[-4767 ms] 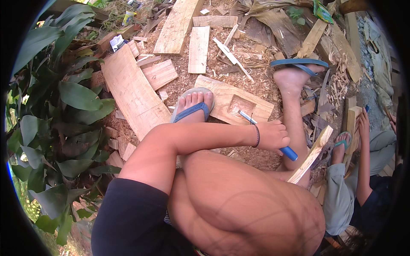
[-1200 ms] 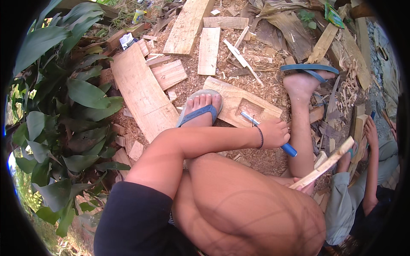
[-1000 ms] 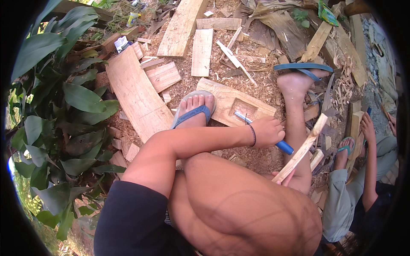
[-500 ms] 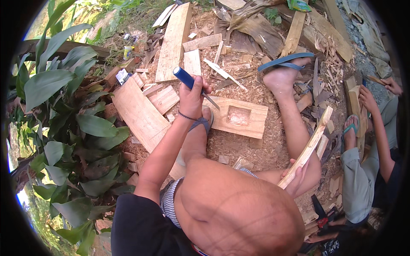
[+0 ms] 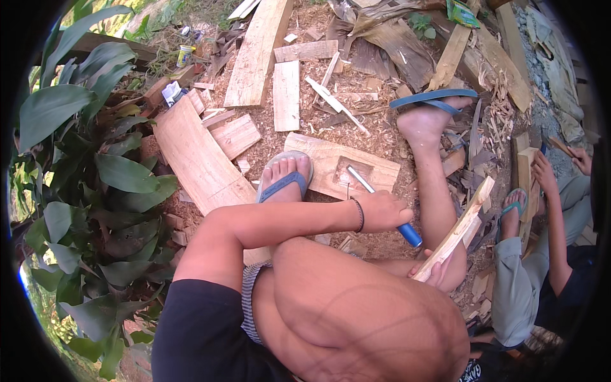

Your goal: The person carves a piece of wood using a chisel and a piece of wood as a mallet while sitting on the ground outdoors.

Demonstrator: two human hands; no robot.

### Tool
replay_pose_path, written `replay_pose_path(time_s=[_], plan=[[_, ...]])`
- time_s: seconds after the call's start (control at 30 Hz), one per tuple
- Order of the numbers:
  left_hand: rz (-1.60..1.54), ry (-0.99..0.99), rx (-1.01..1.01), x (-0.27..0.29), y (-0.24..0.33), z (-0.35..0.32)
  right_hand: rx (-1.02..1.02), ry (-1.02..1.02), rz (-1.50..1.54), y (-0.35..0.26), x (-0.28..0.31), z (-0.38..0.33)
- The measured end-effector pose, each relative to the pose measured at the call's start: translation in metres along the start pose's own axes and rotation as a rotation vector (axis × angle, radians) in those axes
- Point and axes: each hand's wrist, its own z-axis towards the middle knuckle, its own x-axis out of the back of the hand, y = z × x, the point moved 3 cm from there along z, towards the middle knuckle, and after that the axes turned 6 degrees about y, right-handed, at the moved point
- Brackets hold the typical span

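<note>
My left hand (image 5: 382,210), with a dark band on its wrist, is closed round a chisel (image 5: 410,235) with a blue handle. Its metal blade slants up and left, the tip over the square recess cut in a wooden board (image 5: 324,156). That board lies on the ground, its left end beneath my sandalled left foot (image 5: 286,175). Beside my right leg, my right hand (image 5: 438,268) grips a long, rough piece of wood (image 5: 455,239), tilted up to the right; the leg partly hides this hand.
Wood chips and offcuts cover the ground, with a wide plank (image 5: 197,153) to the left and another plank (image 5: 261,54) farther off. Leafy plants (image 5: 121,172) line the left side. At the right, another person's hand (image 5: 543,172) rests by an upright timber (image 5: 526,191).
My left hand has swung right and nearer, turning the chisel so its blade reaches the recess. My right hand still holds the piece of wood, in nearly the same place.
</note>
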Motion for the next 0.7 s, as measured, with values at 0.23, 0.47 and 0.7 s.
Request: replay_pose_path(time_s=[0.23, 0.47, 0.7], plan=[[0.088, 0.048, 0.019, -0.014, 0.005, 0.004, 0.01, -0.054, -0.029, 0.001, -0.001, -0.006], [0.083, 0.136, 0.11, -0.008, 0.01, 0.022, 0.026, -0.094, 0.001, -0.001, -0.001, -0.006], [0.133, 0.131, 0.162, -0.013, 0.009, 0.023, 0.049, -0.136, 0.018, 0.001, 0.0, -0.003]])
